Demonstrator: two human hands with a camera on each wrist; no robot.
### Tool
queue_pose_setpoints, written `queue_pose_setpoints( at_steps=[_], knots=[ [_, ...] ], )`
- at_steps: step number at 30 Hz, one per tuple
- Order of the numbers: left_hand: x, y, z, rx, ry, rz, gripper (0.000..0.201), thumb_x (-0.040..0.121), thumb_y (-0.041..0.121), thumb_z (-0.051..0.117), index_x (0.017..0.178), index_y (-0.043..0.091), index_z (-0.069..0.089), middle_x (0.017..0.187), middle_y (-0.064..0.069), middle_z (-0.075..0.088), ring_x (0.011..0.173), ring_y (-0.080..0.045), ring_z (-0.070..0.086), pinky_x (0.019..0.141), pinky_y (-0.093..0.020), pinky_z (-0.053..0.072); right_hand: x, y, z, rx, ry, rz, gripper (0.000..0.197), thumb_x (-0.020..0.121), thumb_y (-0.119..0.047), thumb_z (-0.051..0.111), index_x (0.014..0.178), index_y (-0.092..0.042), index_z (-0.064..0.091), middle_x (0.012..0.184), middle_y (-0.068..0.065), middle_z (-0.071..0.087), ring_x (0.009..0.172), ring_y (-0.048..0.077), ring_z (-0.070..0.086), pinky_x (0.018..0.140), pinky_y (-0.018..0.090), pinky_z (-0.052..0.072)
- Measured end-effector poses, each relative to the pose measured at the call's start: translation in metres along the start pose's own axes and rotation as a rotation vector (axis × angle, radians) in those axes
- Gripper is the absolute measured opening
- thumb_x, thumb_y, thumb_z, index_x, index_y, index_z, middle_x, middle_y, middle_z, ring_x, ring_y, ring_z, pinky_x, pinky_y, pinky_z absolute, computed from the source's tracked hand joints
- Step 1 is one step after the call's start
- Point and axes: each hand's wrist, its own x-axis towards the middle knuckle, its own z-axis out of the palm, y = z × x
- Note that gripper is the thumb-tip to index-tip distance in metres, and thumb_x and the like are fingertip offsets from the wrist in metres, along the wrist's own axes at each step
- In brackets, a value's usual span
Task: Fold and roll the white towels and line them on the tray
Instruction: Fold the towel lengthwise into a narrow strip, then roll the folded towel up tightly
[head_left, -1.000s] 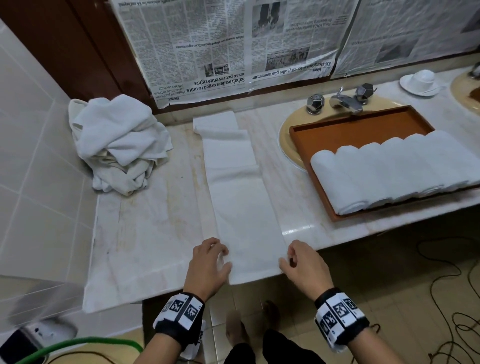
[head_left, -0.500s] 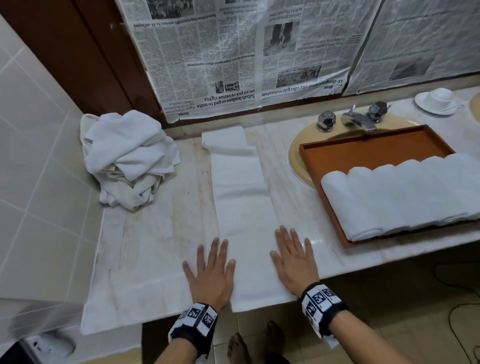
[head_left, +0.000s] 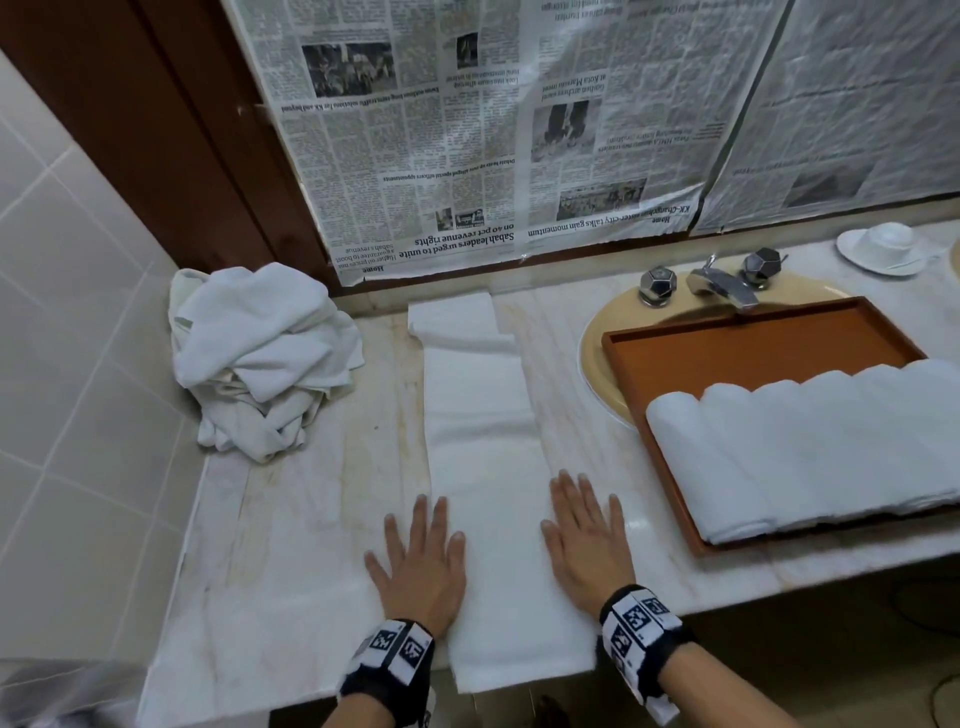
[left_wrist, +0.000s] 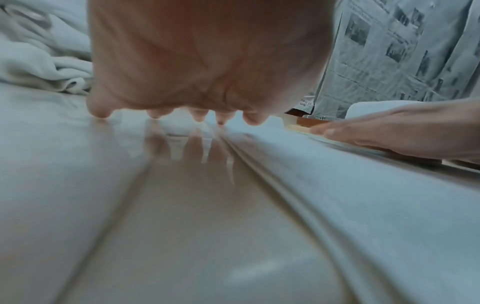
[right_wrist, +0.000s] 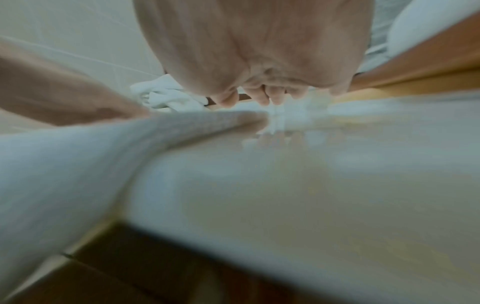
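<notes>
Nearby: towel pile (head_left: 260, 358) left, tray (head_left: 753, 348) right — hands flat, fingers straight, flanking folded towel (head_left: 488, 467).

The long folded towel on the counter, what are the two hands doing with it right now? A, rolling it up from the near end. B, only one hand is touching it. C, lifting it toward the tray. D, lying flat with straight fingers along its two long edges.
D: the left hand and right hand lie flat, fingers straight, on either long edge of the unrolled towel.

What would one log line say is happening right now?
left hand: flat on strip edge | right hand: flat on strip edge | strip: folded, unrolled | tray: rolls lined up
</notes>
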Motion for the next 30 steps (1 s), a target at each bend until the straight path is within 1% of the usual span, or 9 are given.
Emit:
queue_pose_setpoints(
  at_steps=[4, 9, 14, 17, 19, 21, 23, 26, 30],
  knots=[
    [0.022, 0.030, -0.005, 0.009, 0.037, 0.130, 0.052, 0.104, 0.051, 0.011, 0.153, 0.049, -0.009, 0.158, 0.025, -0.023, 0.150, -0.021, -0.022, 0.118, -0.060, -0.009, 0.025, -0.027, -0.001, -0.019, -0.074, -0.159, 0.055, 0.100, -0.040, 0.031, 0.149, -0.016, 0.040, 0.158, -0.004, 0.029, 0.144, 0.017, 0.034, 0.112, 0.046, 0.016],
    [0.051, 0.038, -0.006, 0.088, 0.011, 0.127, 0.052, 0.104, 0.052, 0.008, 0.150, 0.052, -0.015, 0.153, 0.027, -0.029, 0.149, -0.020, -0.024, 0.117, -0.059, -0.013, 0.063, -0.027, -0.006, -0.068, -0.195, -0.246, 0.076, 0.086, -0.052, -0.012, 0.157, -0.024, -0.005, 0.154, -0.016, -0.023, 0.150, 0.012, -0.014, 0.120, 0.047, -0.009],
    [0.067, 0.014, -0.021, 0.048, 0.044, -0.018, 0.054, 0.103, 0.053, 0.008, 0.151, 0.050, -0.014, 0.159, 0.024, -0.023, 0.150, -0.024, -0.020, 0.117, -0.061, -0.010, 0.086, 0.006, -0.024, -0.083, -0.168, -0.022, 0.066, 0.096, -0.048, -0.004, 0.156, -0.021, -0.011, 0.159, -0.012, -0.020, 0.150, 0.014, -0.013, 0.121, 0.048, -0.006],
    [0.074, 0.017, -0.025, 0.046, 0.121, 0.036, 0.056, 0.095, 0.057, -0.004, 0.150, 0.051, -0.015, 0.157, 0.026, -0.025, 0.150, -0.021, -0.021, 0.117, -0.060, -0.008, 0.085, -0.006, -0.031, -0.060, -0.012, -0.106, 0.062, 0.100, -0.039, 0.015, 0.155, -0.013, 0.023, 0.163, -0.003, 0.014, 0.150, 0.018, 0.017, 0.120, 0.045, 0.007],
    [0.074, 0.028, -0.021, 0.103, 0.114, 0.154, 0.062, 0.087, 0.059, -0.012, 0.148, 0.054, -0.014, 0.154, 0.028, -0.027, 0.148, -0.017, -0.023, 0.116, -0.060, -0.010, 0.081, -0.022, -0.025, -0.088, -0.052, -0.229, 0.057, 0.099, -0.040, 0.024, 0.141, -0.015, 0.052, 0.150, 0.000, 0.046, 0.137, 0.018, 0.046, 0.112, 0.044, 0.022],
    [0.079, 0.038, -0.014, 0.126, 0.074, 0.195, 0.063, 0.087, 0.059, -0.013, 0.149, 0.054, -0.012, 0.154, 0.028, -0.026, 0.149, -0.020, -0.023, 0.116, -0.061, -0.010, 0.082, -0.035, -0.016, -0.061, -0.130, -0.273, 0.054, 0.098, -0.042, 0.029, 0.134, -0.018, 0.060, 0.143, -0.004, 0.053, 0.129, 0.016, 0.054, 0.112, 0.044, 0.032],
    [0.086, 0.041, -0.013, 0.117, 0.047, 0.162, 0.054, 0.096, 0.057, -0.004, 0.150, 0.055, -0.012, 0.154, 0.028, -0.026, 0.150, -0.020, -0.022, 0.116, -0.060, -0.010, 0.088, -0.032, -0.018, -0.056, -0.135, -0.224, 0.057, 0.098, -0.046, 0.026, 0.141, -0.019, 0.053, 0.152, -0.006, 0.039, 0.135, 0.014, 0.047, 0.109, 0.047, 0.034],
    [0.098, 0.033, -0.023, 0.085, 0.059, 0.086, 0.052, 0.103, 0.053, 0.009, 0.150, 0.054, -0.012, 0.153, 0.030, -0.026, 0.151, -0.020, -0.019, 0.118, -0.060, -0.010, 0.107, -0.009, -0.024, -0.114, -0.209, -0.221, 0.076, 0.090, -0.058, -0.013, 0.157, -0.023, -0.002, 0.156, -0.014, -0.017, 0.148, 0.009, -0.010, 0.118, 0.046, -0.001],
    [0.103, 0.023, -0.040, 0.027, 0.050, -0.013, 0.055, 0.104, 0.049, 0.014, 0.155, 0.044, -0.006, 0.160, 0.025, -0.017, 0.152, -0.024, -0.014, 0.119, -0.060, -0.004, 0.109, 0.011, -0.035, -0.125, -0.187, -0.140, 0.085, 0.077, -0.049, -0.019, 0.157, -0.025, -0.002, 0.162, -0.015, -0.011, 0.151, 0.013, -0.010, 0.119, 0.045, -0.006]
  ],
)
